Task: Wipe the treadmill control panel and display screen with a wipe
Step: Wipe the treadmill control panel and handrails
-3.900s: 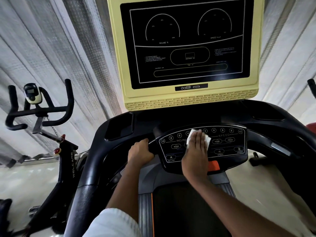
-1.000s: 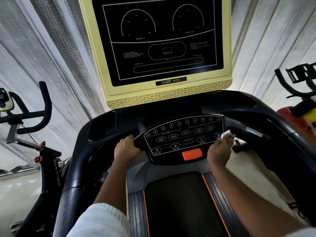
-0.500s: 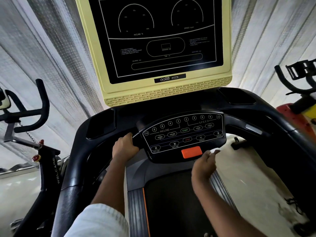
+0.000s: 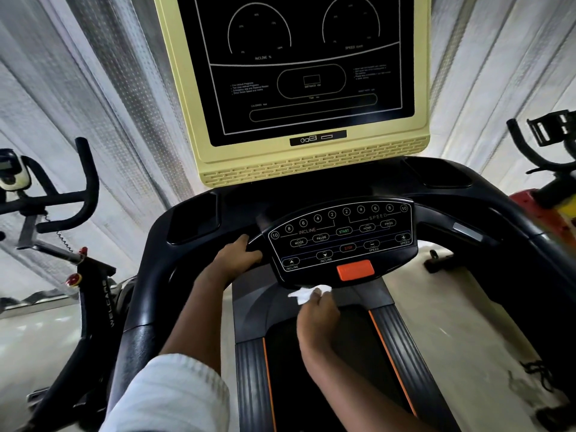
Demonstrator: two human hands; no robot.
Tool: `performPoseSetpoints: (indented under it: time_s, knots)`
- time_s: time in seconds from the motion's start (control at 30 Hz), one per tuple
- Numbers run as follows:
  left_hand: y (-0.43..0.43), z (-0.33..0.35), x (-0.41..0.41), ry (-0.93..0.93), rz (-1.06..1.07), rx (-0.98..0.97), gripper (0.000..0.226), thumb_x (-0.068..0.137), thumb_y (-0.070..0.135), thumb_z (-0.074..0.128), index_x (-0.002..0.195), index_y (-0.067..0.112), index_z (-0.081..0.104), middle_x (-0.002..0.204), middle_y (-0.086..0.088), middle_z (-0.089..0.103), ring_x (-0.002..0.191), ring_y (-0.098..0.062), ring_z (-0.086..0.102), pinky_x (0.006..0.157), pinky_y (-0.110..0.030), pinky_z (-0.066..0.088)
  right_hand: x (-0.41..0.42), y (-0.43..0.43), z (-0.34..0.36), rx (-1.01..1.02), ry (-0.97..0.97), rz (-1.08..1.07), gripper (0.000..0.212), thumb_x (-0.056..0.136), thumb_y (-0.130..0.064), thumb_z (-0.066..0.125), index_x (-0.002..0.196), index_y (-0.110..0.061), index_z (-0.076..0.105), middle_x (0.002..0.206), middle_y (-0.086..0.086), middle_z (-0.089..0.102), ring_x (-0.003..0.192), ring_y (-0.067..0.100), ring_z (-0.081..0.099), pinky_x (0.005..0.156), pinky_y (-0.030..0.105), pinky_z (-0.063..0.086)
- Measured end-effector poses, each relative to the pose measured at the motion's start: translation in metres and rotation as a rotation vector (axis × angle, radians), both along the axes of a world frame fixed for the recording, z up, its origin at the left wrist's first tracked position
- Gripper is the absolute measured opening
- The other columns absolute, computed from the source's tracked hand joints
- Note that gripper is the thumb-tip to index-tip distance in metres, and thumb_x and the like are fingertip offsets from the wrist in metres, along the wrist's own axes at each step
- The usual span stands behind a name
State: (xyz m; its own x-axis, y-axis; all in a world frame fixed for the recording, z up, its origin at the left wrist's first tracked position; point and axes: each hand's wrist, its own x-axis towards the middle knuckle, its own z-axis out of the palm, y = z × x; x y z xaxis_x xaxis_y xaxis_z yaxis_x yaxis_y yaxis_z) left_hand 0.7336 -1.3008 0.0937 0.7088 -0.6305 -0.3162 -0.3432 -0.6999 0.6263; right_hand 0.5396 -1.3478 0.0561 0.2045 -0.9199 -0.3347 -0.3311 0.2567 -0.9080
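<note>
Glossy black control panel [image 4: 343, 241], right hand [image 4: 318, 310] pinching crumpled white wipe [image 4: 304, 293] below, left hand [image 4: 233, 258] gripping handlebar [image 4: 263, 222].

**What Could Be Read**

The control panel [image 4: 343, 241] carried two runs of circled numbers: 10, 8, 6, 4, 2 above INCLINE and 2, 4, 6, 8, 10 above SPEED. Its keys read MODE, PAUSE, a green START, HOME, PROG and a red STOP. The two arrow keys were marked INCLINE, the minus and plus keys SPEED. The display screen [image 4: 305, 73] showed INCLINE %, SPEED and DISTANCE KM; its smaller print was too fine to read. The exercise bike [image 4: 93, 294] on the left bore WELCARE on its frame.
</note>
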Motion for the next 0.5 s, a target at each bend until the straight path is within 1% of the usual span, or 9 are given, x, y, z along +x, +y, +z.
performPoseSetpoints:
  time_s: [0.07, 0.1, 0.17, 0.23, 0.27, 0.3, 0.37, 0.43, 0.5]
  knots:
    - [0.002, 0.002, -0.002, 0.084, 0.06, -0.042, 0.037, 0.072, 0.04, 0.058, 0.104, 0.022, 0.055, 0.104, -0.009, 0.064, 0.094, -0.026, 0.059, 0.084, -0.041, 0.048, 0.003, 0.006, 0.002, 0.003, 0.006, 0.063, 0.03, 0.105, -0.013, 0.037, 0.106, 0.008, 0.058, 0.096, 0.019, 0.065, 0.079, 0.023, 0.061, 0.06, 0.021, 0.038]
    - [0.002, 0.002, -0.002, 0.127, 0.086, -0.064, 0.043, 0.07, 0.039, 0.057, 0.111, 0.025, 0.056, 0.115, -0.011, 0.063, 0.102, -0.028, 0.058, 0.09, -0.043, 0.046, 0.003, 0.007, 0.004, -0.003, 0.022, 0.086, 0.029, 0.105, -0.011, 0.037, 0.107, 0.008, 0.058, 0.093, 0.015, 0.063, 0.075, 0.02, 0.059, 0.055, 0.017, 0.036]
    - [0.002, 0.002, 0.001, 0.191, 0.113, -0.092, 0.072, 0.066, 0.036, 0.056, 0.137, 0.025, 0.05, 0.138, -0.011, 0.053, 0.121, -0.03, 0.05, 0.1, -0.042, 0.042, 0.003, 0.006, 0.009, -0.058, 0.053, 0.155, 0.027, 0.103, -0.007, 0.039, 0.104, 0.008, 0.061, 0.093, 0.013, 0.064, 0.08, 0.023, 0.06, 0.058, 0.019, 0.038]
    - [0.002, 0.003, 0.003, 0.214, 0.12, -0.077, 0.089, 0.061, 0.032, 0.056, 0.148, 0.023, 0.039, 0.143, -0.012, 0.048, 0.125, -0.031, 0.047, 0.103, -0.041, 0.04, 0.001, 0.005, 0.019, -0.224, 0.114, 0.238, 0.026, 0.099, -0.007, 0.042, 0.097, 0.004, 0.065, 0.09, 0.015, 0.068, 0.076, 0.023, 0.061, 0.062, 0.03, 0.047]
    - [0.004, 0.005, 0.006, 0.213, 0.119, -0.073, 0.091, 0.06, 0.029, 0.056, 0.149, 0.023, 0.038, 0.14, -0.014, 0.049, 0.122, -0.032, 0.048, 0.103, -0.042, 0.041, 0.003, 0.008, 0.025, -0.366, 0.137, 0.265, 0.025, 0.098, -0.008, 0.043, 0.1, 0.002, 0.066, 0.088, 0.015, 0.07, 0.074, 0.022, 0.063, 0.06, 0.032, 0.052]
    - [0.003, 0.005, 0.006, 0.217, 0.112, -0.066, 0.092, 0.06, 0.026, 0.056, 0.15, 0.023, 0.035, 0.136, -0.015, 0.05, 0.119, -0.032, 0.049, 0.099, -0.041, 0.043, 0.002, 0.009, 0.029, -0.521, 0.139, 0.282, 0.026, 0.099, -0.01, 0.045, 0.112, -0.002, 0.066, 0.093, 0.014, 0.072, 0.077, 0.02, 0.066, 0.06, 0.026, 0.054]
    - [0.002, 0.007, 0.003, 0.215, 0.102, -0.05, 0.091, 0.063, 0.019, 0.056, 0.151, 0.022, 0.034, 0.128, -0.016, 0.054, 0.112, -0.031, 0.053, 0.087, -0.036, 0.044, 0.002, 0.002, 0.023, -0.797, 0.099, 0.366, 0.042, 0.099, -0.012, 0.045, 0.14, -0.012, 0.052, 0.128, 0.01, 0.066, 0.114, 0.02, 0.066, 0.086, 0.026, 0.058]
    - [0.002, 0.008, 0.001, 0.19, 0.078, -0.02, 0.079, 0.063, 0.016, 0.055, 0.141, 0.022, 0.045, 0.112, -0.016, 0.058, 0.098, -0.029, 0.057, 0.079, -0.033, 0.043, -0.001, -0.015, 0.001, -1.022, 0.173, 0.577, 0.055, 0.096, -0.008, 0.042, 0.151, -0.017, 0.038, 0.157, 0.006, 0.039, 0.147, 0.02, 0.033, 0.115, 0.033, 0.038]
    - [0.002, 0.01, -0.001, 0.159, 0.044, 0.011, 0.07, 0.059, 0.017, 0.054, 0.128, 0.02, 0.049, 0.096, -0.015, 0.06, 0.082, -0.026, 0.056, 0.072, -0.033, 0.043, -0.009, -0.029, -0.026, -1.152, 0.319, 0.786, 0.068, 0.089, 0.001, 0.044, 0.153, -0.019, 0.033, 0.164, 0.003, 0.023, 0.154, 0.019, 0.009, 0.122, 0.037, 0.023]
